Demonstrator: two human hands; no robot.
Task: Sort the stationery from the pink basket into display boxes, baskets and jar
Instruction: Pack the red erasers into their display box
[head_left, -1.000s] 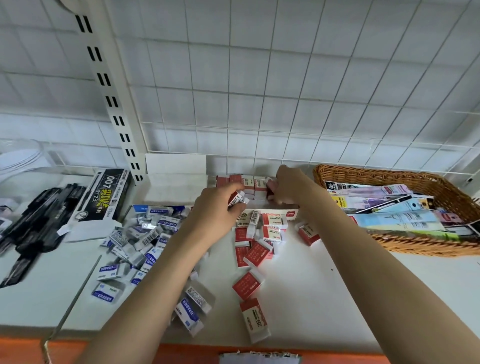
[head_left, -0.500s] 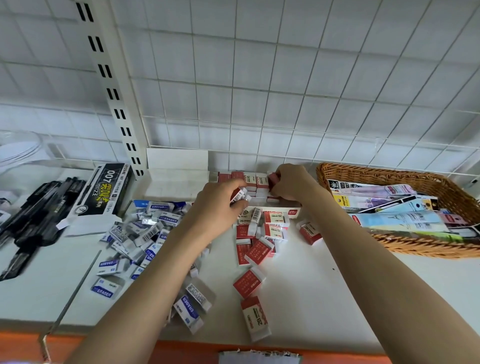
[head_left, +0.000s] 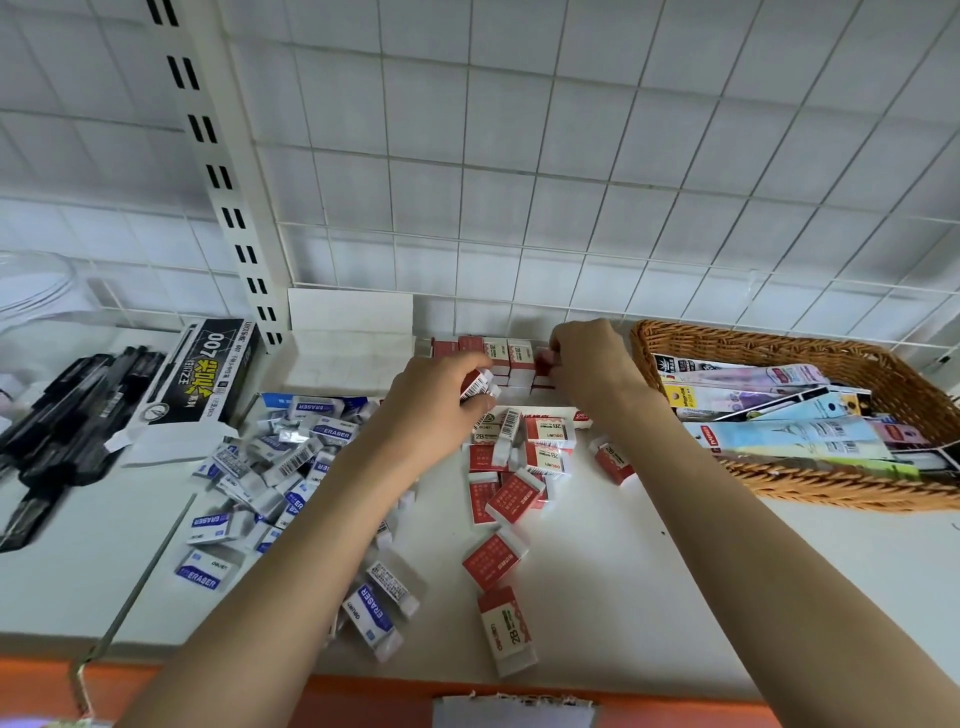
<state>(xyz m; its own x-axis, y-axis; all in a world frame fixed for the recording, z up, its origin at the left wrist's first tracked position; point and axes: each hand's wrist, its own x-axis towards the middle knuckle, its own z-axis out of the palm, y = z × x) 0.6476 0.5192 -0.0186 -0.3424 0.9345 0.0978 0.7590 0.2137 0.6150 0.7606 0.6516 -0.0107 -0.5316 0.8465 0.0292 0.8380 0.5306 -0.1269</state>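
Note:
A low display box (head_left: 519, 413) at the back of the white shelf (head_left: 649, 587) holds a row of red and white erasers (head_left: 506, 353). My left hand (head_left: 441, 395) is closed around one red and white eraser (head_left: 478, 385) in front of that row. My right hand (head_left: 587, 364) pinches a red eraser (head_left: 544, 359) at the row's right end. Several loose red erasers (head_left: 511, 496) lie in front of the box. A heap of blue and white erasers (head_left: 280, 467) spreads to the left. The pink basket is out of view.
A wicker basket (head_left: 779, 343) with packaged stationery stands at the right. A white open box (head_left: 348, 338), a black pen box (head_left: 208, 374) and loose black pens (head_left: 67, 410) lie at the left, with a clear jar (head_left: 36, 291) behind. A wire grid backs the shelf; an orange edge runs in front.
Both hands stay at the eraser row, shifting only slightly. The camera has tilted a little, so the shelf sits lower in view.

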